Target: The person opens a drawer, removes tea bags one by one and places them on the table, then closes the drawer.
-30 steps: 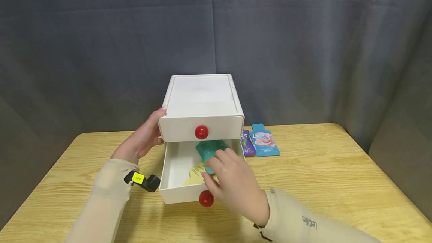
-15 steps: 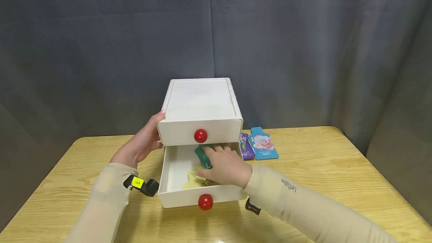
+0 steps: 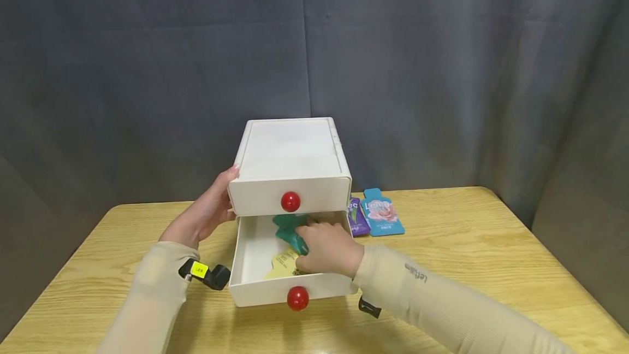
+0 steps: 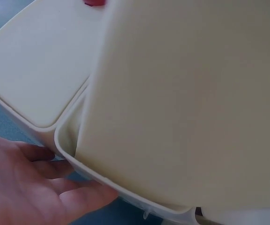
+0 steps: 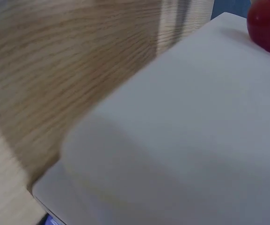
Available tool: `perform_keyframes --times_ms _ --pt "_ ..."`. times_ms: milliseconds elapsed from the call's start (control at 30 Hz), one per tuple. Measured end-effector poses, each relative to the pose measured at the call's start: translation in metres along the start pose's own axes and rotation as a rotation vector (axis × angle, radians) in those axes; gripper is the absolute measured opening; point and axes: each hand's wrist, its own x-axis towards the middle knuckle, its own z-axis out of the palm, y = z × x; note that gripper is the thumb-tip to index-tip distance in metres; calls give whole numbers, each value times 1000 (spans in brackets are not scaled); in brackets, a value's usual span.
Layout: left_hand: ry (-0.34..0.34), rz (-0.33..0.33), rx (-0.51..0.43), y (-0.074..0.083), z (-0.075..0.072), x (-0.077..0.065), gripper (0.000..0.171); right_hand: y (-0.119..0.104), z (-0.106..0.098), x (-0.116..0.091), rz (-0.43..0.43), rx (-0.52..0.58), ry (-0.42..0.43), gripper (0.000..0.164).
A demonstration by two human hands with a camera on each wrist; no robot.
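Observation:
A small white two-drawer cabinet stands on the table, its lower drawer pulled out and the upper one closed. My left hand rests against the cabinet's left side, thumb at the top edge; in the left wrist view its fingers lie extended along the side. My right hand reaches into the lower drawer, its fingertips partly hidden. Against its thumb side lies a bent green sachet; whether the fingers pinch it is not visible. A pale yellow sachet lies on the drawer floor below the thumb.
Right of the cabinet lie a purple sachet, partly hidden, and a blue sachet with a flower print. Red ball knobs stick out of both drawer fronts. A grey curtain hangs behind the wooden table.
My right hand has gone down from above the drawer front into the drawer. The green sachet has been bent and shifted to the left. My left hand keeps its place on the cabinet.

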Motion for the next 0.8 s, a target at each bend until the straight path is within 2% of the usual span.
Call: perform_keyframes --times_ms 100,300,467,600,700,800 --pt "5 5 9 0 1 0 78 -1 -4 -1 -33 23 7 17" --pt "9 8 14 2 1 -1 78 -7 -15 -7 -96 25 110 4" --pt "7 10 11 4 0 -1 78 -11 -25 -15 -178 -95 162 15" --pt "6 17 14 4 0 0 79 -13 -35 -21 -193 -156 182 23" --pt "7 12 13 4 0 0 79 -11 -41 -24 -195 -105 197 27" --pt "12 3 14 4 0 0 79 -7 -45 -27 -197 5 199 30"
